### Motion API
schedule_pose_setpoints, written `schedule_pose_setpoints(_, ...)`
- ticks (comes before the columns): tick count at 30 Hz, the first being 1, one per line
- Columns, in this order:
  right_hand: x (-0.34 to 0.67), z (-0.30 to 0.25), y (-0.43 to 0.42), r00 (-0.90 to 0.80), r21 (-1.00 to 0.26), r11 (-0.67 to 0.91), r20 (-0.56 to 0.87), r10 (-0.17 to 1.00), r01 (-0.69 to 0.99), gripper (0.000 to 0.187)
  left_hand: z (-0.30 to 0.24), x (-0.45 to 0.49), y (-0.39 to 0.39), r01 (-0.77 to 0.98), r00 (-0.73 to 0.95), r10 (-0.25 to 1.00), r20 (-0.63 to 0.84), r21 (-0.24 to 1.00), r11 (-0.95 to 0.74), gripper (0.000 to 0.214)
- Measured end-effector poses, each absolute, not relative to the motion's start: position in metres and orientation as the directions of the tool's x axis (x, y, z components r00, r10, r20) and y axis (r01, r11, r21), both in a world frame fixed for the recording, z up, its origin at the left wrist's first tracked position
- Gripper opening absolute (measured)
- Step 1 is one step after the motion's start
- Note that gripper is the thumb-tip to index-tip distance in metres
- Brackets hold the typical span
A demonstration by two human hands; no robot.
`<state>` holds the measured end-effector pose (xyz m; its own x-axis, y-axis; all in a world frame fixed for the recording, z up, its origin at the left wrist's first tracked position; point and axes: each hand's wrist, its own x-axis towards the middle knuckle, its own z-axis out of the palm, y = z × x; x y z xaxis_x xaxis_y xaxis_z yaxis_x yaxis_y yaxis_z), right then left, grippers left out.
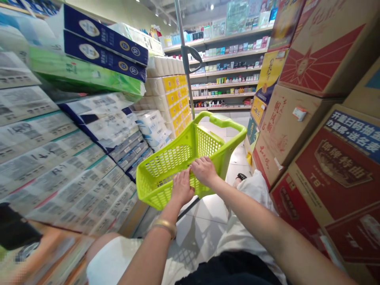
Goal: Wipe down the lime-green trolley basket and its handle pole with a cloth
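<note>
Gripping a lime-green shopping basket, left hand and right hand

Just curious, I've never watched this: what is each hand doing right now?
Left hand: closed, holding the near rim of the lime-green plastic basket.
Right hand: closed, holding the same rim.

Supermarket aisle: stacked toilet-roll packs, printed cardboard cartons, stocked wall shelves, green shopping basket.
</note>
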<state>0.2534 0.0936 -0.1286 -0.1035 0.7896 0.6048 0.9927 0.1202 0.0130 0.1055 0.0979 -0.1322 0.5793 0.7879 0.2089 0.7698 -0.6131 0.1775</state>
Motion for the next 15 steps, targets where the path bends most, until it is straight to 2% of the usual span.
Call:
schedule_pose_setpoints(2, 0.272, -0.123, 0.09, -0.145, 0.054, 0.141, 0.609, 0.78, 0.988, 0.03, -0.133, 0.103, 0.098, 0.763, 0.589, 0.779, 0.217, 0.169, -0.624, 0.073)
schedule_pose_setpoints(6, 0.307, -0.11, 0.083, -0.086, 0.068, 0.055, 0.65, 0.755, 0.996, 0.031, -0.135, 0.104, 0.098, 0.763, 0.587, 0.776, 0.229, 0.163, -0.625, 0.072)
schedule_pose_setpoints(11, 0.276, -0.119, 0.084, 0.074, -0.036, -0.068, 0.688, 0.722, 0.997, 0.029, -0.136, 0.106, 0.094, 0.767, 0.583, 0.776, 0.241, 0.154, -0.623, 0.072)
schedule_pose_setpoints(15, 0.234, -0.138, 0.086, -0.009, -0.05, 0.057, 0.669, 0.744, 0.997, 0.023, -0.137, 0.1, 0.094, 0.769, 0.582, 0.78, 0.229, 0.156, -0.62, 0.074)
